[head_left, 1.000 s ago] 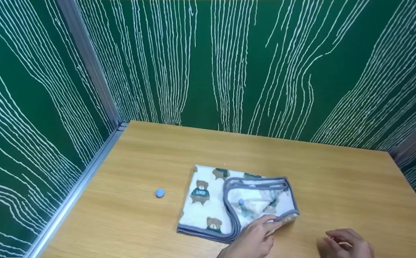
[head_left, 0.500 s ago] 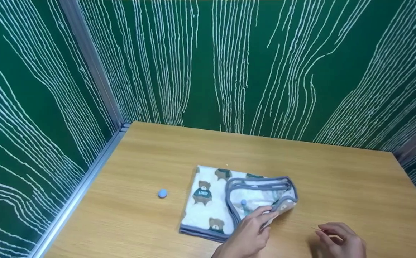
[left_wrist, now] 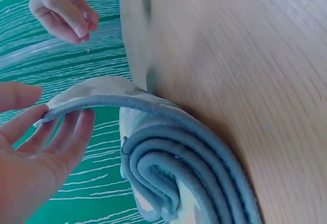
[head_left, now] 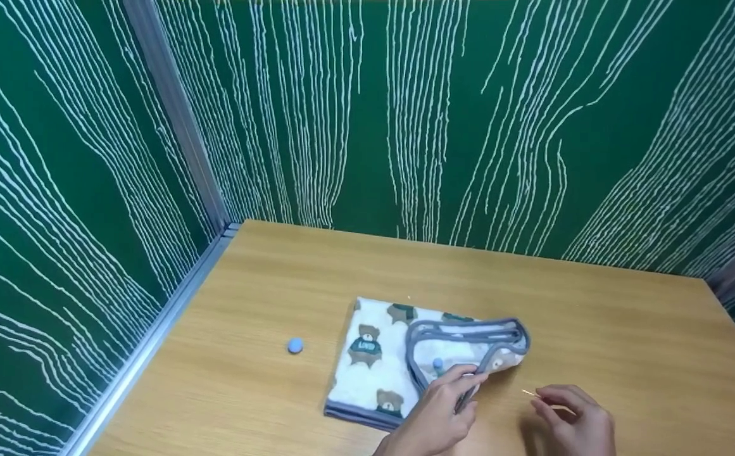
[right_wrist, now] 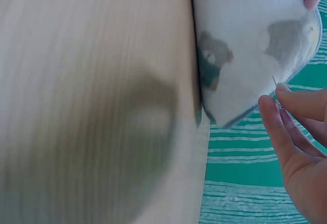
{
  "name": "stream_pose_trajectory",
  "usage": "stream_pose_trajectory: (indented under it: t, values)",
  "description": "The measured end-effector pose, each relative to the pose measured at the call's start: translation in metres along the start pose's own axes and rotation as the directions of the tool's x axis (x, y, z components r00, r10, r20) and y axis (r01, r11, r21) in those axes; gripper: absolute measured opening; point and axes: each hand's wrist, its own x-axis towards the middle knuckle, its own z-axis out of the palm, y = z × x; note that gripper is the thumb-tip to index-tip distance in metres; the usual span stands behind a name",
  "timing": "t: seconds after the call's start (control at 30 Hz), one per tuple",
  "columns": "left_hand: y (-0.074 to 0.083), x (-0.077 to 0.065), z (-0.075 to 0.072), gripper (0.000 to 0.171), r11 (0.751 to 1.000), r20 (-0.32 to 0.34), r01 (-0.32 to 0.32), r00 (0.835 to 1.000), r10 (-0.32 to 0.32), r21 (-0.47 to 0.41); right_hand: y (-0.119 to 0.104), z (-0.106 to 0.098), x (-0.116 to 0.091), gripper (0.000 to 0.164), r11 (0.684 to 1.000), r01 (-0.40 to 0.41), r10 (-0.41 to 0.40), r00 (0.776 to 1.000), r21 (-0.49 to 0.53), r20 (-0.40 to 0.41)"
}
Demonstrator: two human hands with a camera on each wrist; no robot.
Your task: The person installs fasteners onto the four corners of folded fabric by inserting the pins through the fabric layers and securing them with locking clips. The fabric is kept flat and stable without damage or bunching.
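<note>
A folded white blanket [head_left: 373,354] with brown bears and grey-blue edging lies on the table. My left hand [head_left: 437,408] pinches its near right edge and holds that flap raised; in the left wrist view the edging [left_wrist: 102,100] arches away from the rolled layers. Off the blanket's right side, my right hand [head_left: 576,415] pinches a thin needle [head_left: 528,392] between thumb and forefinger. Its tip points toward the flap and, in the right wrist view, overlaps the white cloth [right_wrist: 240,45]. A small round blue piece [head_left: 437,363] sits on the blanket's inner fold.
Left of the blanket, a round blue piece [head_left: 295,345] lies on the wooden table [head_left: 266,278]. Green panels [head_left: 361,158] with white wavy lines stand behind and at the sides. A metal rail [head_left: 145,348] runs along the left edge.
My left hand has lifted and bent the blanket's near right flap upward. The right hand, with the needle, has moved left toward the blanket. The view has shifted slightly.
</note>
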Motion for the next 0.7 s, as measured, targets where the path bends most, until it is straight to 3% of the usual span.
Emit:
stream_pose_trajectory:
  t: [0.13,0.23,0.37,0.53,0.7]
  values:
    - [0.001,0.001,0.0,0.04,1.0,-0.013,-0.002,1.0,0.001,-0.03,-0.007,0.014,0.0,0.019,0.99,0.073,-0.071,0.997,0.121,-0.027]
    - [0.001,0.001,0.0,0.041,0.998,-0.004,-0.006,1.0,0.006,-0.058,-0.012,0.021,0.0,0.017,0.988,0.048,-0.046,0.999,0.148,-0.019]
    - [0.0,0.001,-0.001,0.04,0.993,0.031,0.029,0.999,-0.025,-0.118,-0.015,0.028,0.0,0.016,0.986,-0.003,0.003,1.0,0.169,0.0]
    - [0.0,0.002,-0.001,0.037,0.979,0.072,0.074,0.996,-0.061,-0.193,-0.015,0.037,0.0,0.016,0.982,-0.01,0.008,1.0,0.191,0.009]
    - [-0.001,0.001,-0.002,0.036,0.982,0.08,0.057,0.996,-0.044,-0.178,-0.016,0.046,0.001,0.015,0.97,0.0,-0.005,1.0,0.245,0.018]
